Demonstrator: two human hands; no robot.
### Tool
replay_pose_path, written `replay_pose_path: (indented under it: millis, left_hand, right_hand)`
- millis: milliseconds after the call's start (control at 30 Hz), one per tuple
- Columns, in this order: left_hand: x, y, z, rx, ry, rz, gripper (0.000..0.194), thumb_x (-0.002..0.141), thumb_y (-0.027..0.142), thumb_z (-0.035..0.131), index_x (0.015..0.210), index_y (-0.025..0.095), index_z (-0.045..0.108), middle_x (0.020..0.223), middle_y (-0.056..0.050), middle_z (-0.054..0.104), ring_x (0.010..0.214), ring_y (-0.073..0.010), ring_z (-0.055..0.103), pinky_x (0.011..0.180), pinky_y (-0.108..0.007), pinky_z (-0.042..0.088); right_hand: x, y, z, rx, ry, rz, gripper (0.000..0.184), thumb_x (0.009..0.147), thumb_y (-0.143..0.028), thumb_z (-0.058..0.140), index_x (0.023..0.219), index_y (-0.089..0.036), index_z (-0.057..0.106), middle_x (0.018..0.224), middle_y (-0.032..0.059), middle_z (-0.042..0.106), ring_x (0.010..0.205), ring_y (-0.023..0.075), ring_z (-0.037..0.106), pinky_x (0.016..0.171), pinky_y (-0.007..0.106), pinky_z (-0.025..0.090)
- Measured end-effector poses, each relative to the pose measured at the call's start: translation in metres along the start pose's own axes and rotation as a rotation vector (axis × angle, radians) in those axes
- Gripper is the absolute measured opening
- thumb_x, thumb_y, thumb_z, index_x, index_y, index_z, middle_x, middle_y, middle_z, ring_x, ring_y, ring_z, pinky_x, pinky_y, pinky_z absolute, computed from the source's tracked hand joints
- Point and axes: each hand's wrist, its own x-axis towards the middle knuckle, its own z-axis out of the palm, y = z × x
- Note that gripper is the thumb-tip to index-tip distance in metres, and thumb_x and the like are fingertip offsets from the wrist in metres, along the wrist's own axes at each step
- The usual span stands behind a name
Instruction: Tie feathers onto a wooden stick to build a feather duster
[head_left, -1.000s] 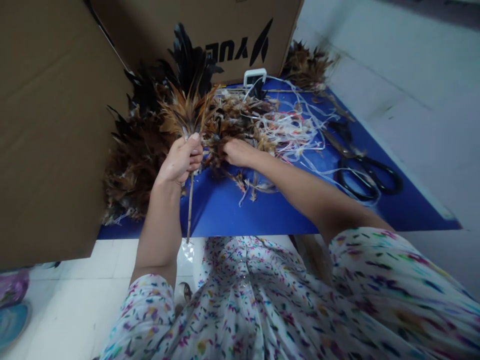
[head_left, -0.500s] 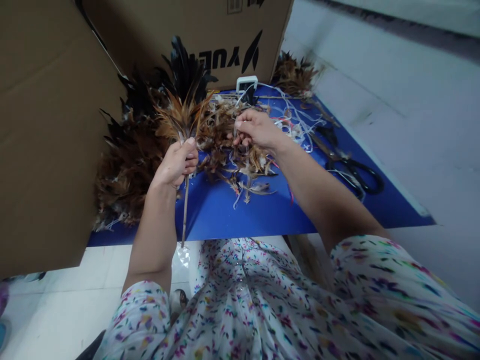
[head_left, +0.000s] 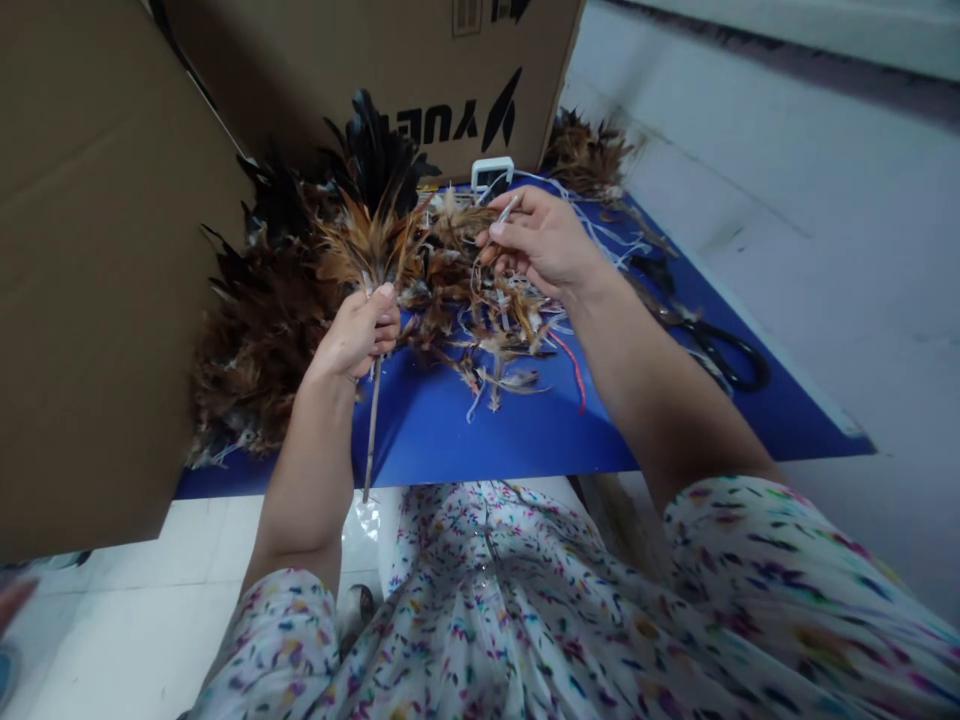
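Note:
My left hand [head_left: 358,333] is closed round a thin wooden stick [head_left: 370,430] topped with a tuft of brown feathers [head_left: 367,245]; the stick hangs down past the near edge of the blue table [head_left: 525,430]. My right hand [head_left: 540,240] is raised above the table and pinches a string of small brown feathers [head_left: 502,310] that trails down to the loose feathers below. A thin white strip shows between its fingertips.
A pile of dark brown and black feathers [head_left: 255,320] lies at the left. White plastic strips [head_left: 592,235] tangle at the back. Black scissors [head_left: 712,345] lie at the right. Cardboard boxes [head_left: 97,250] stand at the left and behind. A white clip [head_left: 491,170] sits by the box.
My right hand has lifted from the table with the string of feathers and moved up and to the right. My left hand has kept its hold on the stick.

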Motion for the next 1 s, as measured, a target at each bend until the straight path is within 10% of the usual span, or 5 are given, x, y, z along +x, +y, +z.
replay_pose_path:
  millis: [400,633,800,1000]
  left_hand:
    - [0.000,-0.008,0.005,0.032,0.002,-0.007,0.036,0.088,0.038,0.059,0.070,0.019,0.033,0.056,0.009,0.030,0.038,0.0000,0.022,0.035,-0.012,0.014]
    - [-0.002,-0.014,0.011,0.144,0.090,0.083,0.037,0.088,0.040,0.057,0.068,0.020,0.033,0.053,0.010,0.028,0.038,-0.0022,0.021,0.038,-0.015,0.014]
    - [-0.005,-0.015,0.016,0.279,0.249,0.184,0.030,0.084,0.030,0.063,0.066,0.020,0.042,0.054,0.006,0.039,0.049,-0.0086,0.041,0.048,-0.019,0.029]
    - [-0.013,-0.011,0.024,0.577,0.347,0.402,0.020,0.080,0.008,0.058,0.066,0.018,0.050,0.065,-0.002,0.051,0.068,-0.0156,0.051,0.067,-0.025,0.037]
  right_hand:
    - [0.000,0.024,0.009,-0.281,0.024,-0.046,0.023,0.074,-0.019,0.066,0.095,-0.019,0.056,0.076,0.0019,0.064,0.064,0.0160,0.065,0.055,0.028,0.051]
    - [-0.033,0.014,0.039,-0.809,0.188,-0.416,0.014,0.082,-0.032,0.062,0.089,-0.021,0.067,0.101,0.0114,0.067,0.103,0.0276,0.058,0.096,0.047,0.043]
    - [-0.050,0.008,0.077,-0.463,-0.143,-0.102,0.037,0.083,-0.054,0.059,0.081,-0.018,0.068,0.076,0.0032,0.067,0.073,0.0170,0.059,0.073,0.032,0.046]
    - [-0.042,-0.002,0.098,0.123,-0.253,0.194,0.043,0.064,-0.047,0.080,0.093,-0.015,0.070,0.091,0.0052,0.073,0.084,0.0174,0.065,0.074,0.030,0.050]
